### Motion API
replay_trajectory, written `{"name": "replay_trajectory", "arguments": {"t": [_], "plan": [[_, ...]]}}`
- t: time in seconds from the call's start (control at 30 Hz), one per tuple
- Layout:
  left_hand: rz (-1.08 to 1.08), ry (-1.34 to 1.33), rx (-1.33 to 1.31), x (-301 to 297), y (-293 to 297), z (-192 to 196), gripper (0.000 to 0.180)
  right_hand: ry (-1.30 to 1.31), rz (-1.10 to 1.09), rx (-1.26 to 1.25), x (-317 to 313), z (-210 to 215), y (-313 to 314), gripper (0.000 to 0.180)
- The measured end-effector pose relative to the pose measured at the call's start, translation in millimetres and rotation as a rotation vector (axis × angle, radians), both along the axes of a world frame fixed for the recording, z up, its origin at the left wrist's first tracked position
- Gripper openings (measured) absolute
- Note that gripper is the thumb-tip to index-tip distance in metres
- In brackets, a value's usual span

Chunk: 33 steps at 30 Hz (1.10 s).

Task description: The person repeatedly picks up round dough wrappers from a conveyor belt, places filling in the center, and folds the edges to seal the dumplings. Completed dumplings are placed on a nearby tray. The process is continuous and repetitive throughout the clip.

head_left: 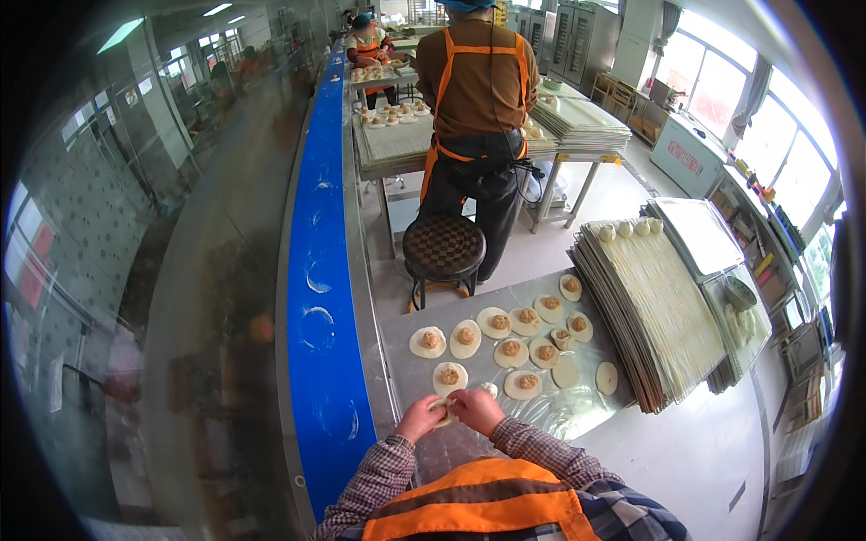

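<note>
My left hand (pixel 420 418) and my right hand (pixel 476 410) meet over the near edge of a steel table (pixel 577 415), both pinched on one dumpling (pixel 443 410) of pale dough. Just beyond my hands lie several round dough wrappers (pixel 428 343), each with a brown lump of filling in the middle. Two plain wrappers without filling (pixel 606 378) lie at the right of the group. My sleeves are checked and I wear an orange apron.
A blue conveyor belt (pixel 317 298) runs along the left with faint dough discs on it. A stack of ribbed trays (pixel 658 311) sits at the right with a few finished dumplings (pixel 627 228). A round stool (pixel 443 246) and a person in an orange apron (pixel 476 99) stand ahead.
</note>
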<state>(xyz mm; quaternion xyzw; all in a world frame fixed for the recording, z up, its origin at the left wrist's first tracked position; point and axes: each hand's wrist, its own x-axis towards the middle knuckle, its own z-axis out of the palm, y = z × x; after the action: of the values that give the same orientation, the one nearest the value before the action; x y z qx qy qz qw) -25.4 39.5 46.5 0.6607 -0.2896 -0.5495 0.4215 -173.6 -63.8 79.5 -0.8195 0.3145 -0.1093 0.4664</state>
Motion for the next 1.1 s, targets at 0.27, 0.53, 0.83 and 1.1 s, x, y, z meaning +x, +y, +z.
{"name": "replay_trajectory", "arguments": {"t": [0.27,0.53,0.83,1.1], "plan": [[-0.260,0.049,0.184,20,-9,9,0.033,-0.011,0.117,-0.111,7,-3,3,0.015],[0.147,0.483,0.083,24,2,-13,0.033,-0.103,-0.039,0.087,11,-2,-2,0.018],[0.018,0.242,0.131,12,-6,8,0.033,-0.030,0.096,-0.266,17,0,0,0.016],[0.190,0.524,-0.160,10,-2,6,0.033,-0.085,-0.150,0.169,20,-9,-2,0.013]]}}
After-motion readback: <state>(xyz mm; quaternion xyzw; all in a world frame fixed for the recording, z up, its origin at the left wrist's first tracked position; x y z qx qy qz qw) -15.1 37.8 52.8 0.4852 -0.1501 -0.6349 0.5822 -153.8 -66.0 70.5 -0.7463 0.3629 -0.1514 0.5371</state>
